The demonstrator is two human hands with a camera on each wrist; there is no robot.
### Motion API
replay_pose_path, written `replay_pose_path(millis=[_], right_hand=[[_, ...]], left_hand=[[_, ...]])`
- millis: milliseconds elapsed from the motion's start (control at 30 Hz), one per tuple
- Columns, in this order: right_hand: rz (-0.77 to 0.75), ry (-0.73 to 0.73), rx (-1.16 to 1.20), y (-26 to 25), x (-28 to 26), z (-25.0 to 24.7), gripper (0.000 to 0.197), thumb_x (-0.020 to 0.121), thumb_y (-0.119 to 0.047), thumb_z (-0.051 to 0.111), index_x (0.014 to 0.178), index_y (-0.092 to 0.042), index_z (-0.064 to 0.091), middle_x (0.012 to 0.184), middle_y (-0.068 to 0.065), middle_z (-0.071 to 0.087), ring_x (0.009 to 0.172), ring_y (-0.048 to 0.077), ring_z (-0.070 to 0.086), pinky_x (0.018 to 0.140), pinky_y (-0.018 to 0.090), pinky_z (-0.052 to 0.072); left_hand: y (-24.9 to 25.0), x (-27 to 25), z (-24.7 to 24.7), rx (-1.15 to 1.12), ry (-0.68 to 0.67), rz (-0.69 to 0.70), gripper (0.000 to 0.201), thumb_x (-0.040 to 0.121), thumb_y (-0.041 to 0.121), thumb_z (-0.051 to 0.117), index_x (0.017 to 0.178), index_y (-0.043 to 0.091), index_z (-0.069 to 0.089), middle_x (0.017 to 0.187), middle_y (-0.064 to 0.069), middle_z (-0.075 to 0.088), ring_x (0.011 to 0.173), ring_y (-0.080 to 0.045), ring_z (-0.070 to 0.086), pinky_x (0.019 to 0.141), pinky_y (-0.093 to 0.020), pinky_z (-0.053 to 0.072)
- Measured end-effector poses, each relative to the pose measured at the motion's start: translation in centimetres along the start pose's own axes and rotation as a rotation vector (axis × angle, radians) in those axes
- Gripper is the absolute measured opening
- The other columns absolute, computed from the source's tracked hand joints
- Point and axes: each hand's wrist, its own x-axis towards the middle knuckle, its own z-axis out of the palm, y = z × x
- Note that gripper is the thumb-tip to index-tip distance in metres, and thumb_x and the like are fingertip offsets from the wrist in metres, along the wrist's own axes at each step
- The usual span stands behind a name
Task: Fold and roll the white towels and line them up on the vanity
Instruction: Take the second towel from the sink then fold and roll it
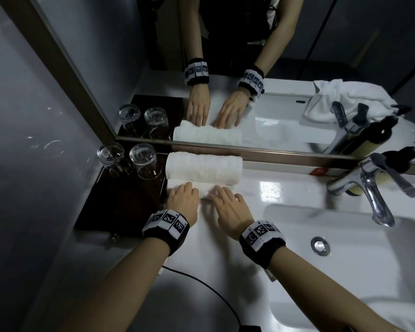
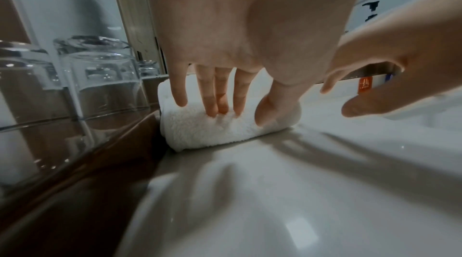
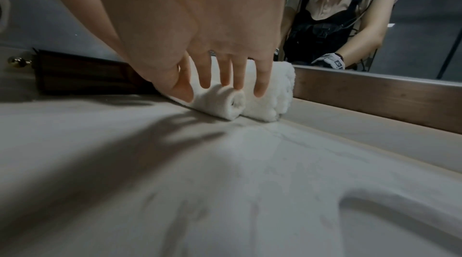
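Right hand (image 3: 200,30) palm down over the near rolled towel (image 3: 225,103); straight fingers (image 3: 206,77) spread, tips pressing its top, thumb at the near side. Spiral end faces camera. Second rolled towel (image 3: 272,95) lies touching behind it, against the wooden mirror frame (image 3: 375,101). Both on white marbled vanity top (image 3: 225,172). Dark wooden tray (image 3: 82,73) at left; basin rim (image 3: 390,204) lower right.

The head view looks steeply down over both hands, while each wrist view skims low along its own fingers, all three sharing the near rolled white terry towel (image 1: 205,188) (image 2: 212,129) (image 3: 220,101).
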Motion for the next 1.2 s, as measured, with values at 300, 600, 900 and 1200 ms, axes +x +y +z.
replay_pose_path(millis=[300, 600, 900, 1200], right_hand=[[0.078, -0.032, 0.054, -0.7, -2.3, 0.4, 0.064, 0.087, -0.006, 0.038, 0.147, -0.021, 0.021, 0.158, 0.004, 0.009, 0.145, 0.024, 0.009, 0.114, 0.047, 0.020], [0.134, -0.016, 0.057, -2.4, -3.1, 1.1, 0.064, 0.086, -0.003, 0.041, 0.145, -0.018, 0.022, 0.157, 0.003, 0.013, 0.144, 0.024, 0.013, 0.113, 0.045, 0.023], [0.278, 0.001, 0.101, -3.5, 1.4, -0.4, 0.045, 0.088, 0.003, 0.045, 0.131, -0.006, 0.033, 0.144, 0.015, 0.028, 0.122, 0.033, 0.043, 0.092, 0.042, 0.049], [0.316, -0.031, -0.089, -3.0, 5.4, -0.2, 0.024, 0.097, -0.006, 0.034, 0.120, -0.001, 0.041, 0.123, 0.016, 0.049, 0.105, 0.032, 0.060, 0.077, 0.039, 0.051]], left_hand=[[-0.3, -3.0, 0.8, -0.028, 0.052, 0.038, 0.041, 0.086, 0.016, 0.048, 0.127, 0.020, 0.044, 0.147, -0.001, 0.033, 0.133, -0.019, 0.033, 0.104, -0.036, 0.030], [-0.6, -3.8, 1.0, 0.032, 0.088, 0.048, 0.040, 0.082, 0.015, 0.048, 0.122, 0.018, 0.047, 0.150, -0.005, 0.028, 0.133, -0.024, 0.030, 0.105, -0.041, 0.029], [-1.6, -1.6, -0.1, 0.028, 0.001, 0.056, 0.049, 0.088, 0.011, 0.046, 0.136, 0.013, 0.032, 0.144, -0.010, 0.033, 0.130, -0.030, 0.032, 0.105, -0.046, 0.030], [0.0, -0.4, 0.0, -0.057, -0.025, -0.013, 0.031, 0.096, 0.007, 0.028, 0.123, 0.004, 0.042, 0.129, -0.021, 0.044, 0.127, -0.038, 0.033, 0.106, -0.053, 0.025]])
